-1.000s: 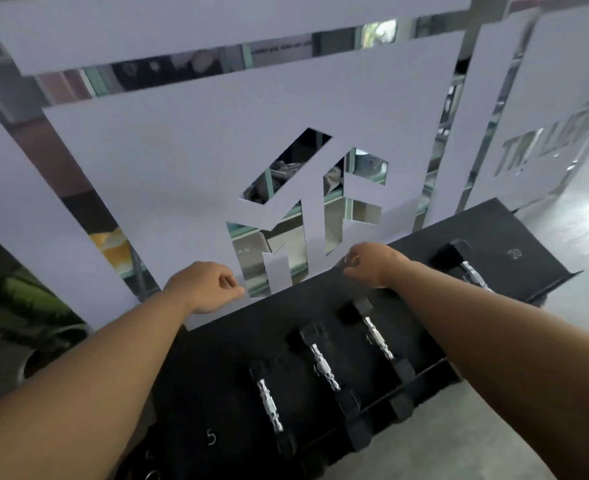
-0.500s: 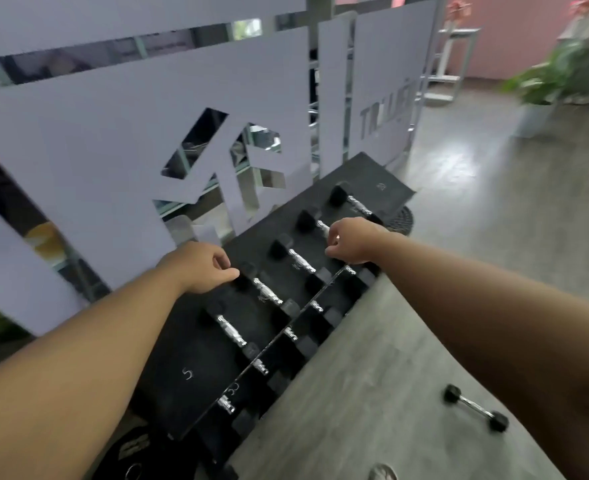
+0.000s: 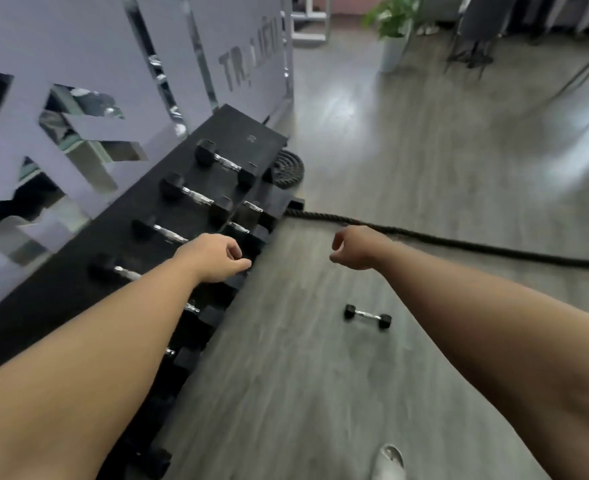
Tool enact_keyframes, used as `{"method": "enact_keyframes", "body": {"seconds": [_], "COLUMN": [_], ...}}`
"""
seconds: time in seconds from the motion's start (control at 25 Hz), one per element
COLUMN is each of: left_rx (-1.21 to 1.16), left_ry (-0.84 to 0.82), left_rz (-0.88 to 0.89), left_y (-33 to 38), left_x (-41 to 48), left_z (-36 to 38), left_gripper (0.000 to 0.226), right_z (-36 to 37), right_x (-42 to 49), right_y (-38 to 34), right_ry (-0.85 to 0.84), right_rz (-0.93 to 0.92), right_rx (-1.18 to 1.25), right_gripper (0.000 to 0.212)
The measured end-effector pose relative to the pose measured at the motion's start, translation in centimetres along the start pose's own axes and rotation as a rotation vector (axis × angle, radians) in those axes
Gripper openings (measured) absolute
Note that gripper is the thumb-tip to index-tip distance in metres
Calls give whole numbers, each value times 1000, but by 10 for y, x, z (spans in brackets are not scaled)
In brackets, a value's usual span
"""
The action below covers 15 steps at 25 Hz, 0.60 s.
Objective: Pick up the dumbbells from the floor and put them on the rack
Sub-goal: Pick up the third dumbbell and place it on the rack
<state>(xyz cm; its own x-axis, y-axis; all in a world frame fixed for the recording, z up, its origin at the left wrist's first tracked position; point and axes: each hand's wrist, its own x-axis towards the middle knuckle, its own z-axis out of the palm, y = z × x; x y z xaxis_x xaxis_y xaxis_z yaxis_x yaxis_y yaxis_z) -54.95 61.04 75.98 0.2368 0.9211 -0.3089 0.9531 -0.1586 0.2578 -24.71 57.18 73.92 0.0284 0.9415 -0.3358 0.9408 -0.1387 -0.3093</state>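
Note:
A small black dumbbell (image 3: pixel 367 316) with a chrome handle lies alone on the grey floor, below my right hand. The black sloped rack (image 3: pixel 78 289) runs along the left and carries several dumbbells, such as the far one (image 3: pixel 225 163), on its upper and lower tiers. My left hand (image 3: pixel 213 258) hovers over the rack's front edge with fingers loosely curled, holding nothing. My right hand (image 3: pixel 357 247) hangs over the bare floor, also loosely curled and holding nothing. My left forearm hides part of the rack.
A thick black battle rope (image 3: pixel 459 242) stretches across the floor from a coil (image 3: pixel 289 168) at the rack's far end. Frosted glass partition (image 3: pixel 61 46) stands behind the rack. A potted plant (image 3: pixel 395 32) is at the back. A shoe tip (image 3: pixel 388 462) shows at the bottom.
The view has swung right and away from the rack toward the floor. Both hands left the rack's top tier and moved outward; the floor dumbbell now lies nearer the middle.

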Motion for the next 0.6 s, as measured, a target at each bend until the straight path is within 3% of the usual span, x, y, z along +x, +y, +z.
{"method": "enact_keyframes", "body": {"seconds": [0.16, 0.28, 0.6], "left_rx": [19, -12, 31], "left_ry": [-135, -158, -243], "left_rz": [82, 122, 109], "left_y": [115, 169, 190], "left_x": [46, 74, 176], "left_z": [73, 102, 130], "left_gripper": [33, 32, 40], "right_z": [18, 17, 25], "right_x": [-8, 3, 81], "right_y": [122, 173, 239], "right_ry": [-107, -119, -184], "right_rz": [120, 158, 231], "right_rx": [41, 42, 56], "right_gripper": [38, 40, 40]}}
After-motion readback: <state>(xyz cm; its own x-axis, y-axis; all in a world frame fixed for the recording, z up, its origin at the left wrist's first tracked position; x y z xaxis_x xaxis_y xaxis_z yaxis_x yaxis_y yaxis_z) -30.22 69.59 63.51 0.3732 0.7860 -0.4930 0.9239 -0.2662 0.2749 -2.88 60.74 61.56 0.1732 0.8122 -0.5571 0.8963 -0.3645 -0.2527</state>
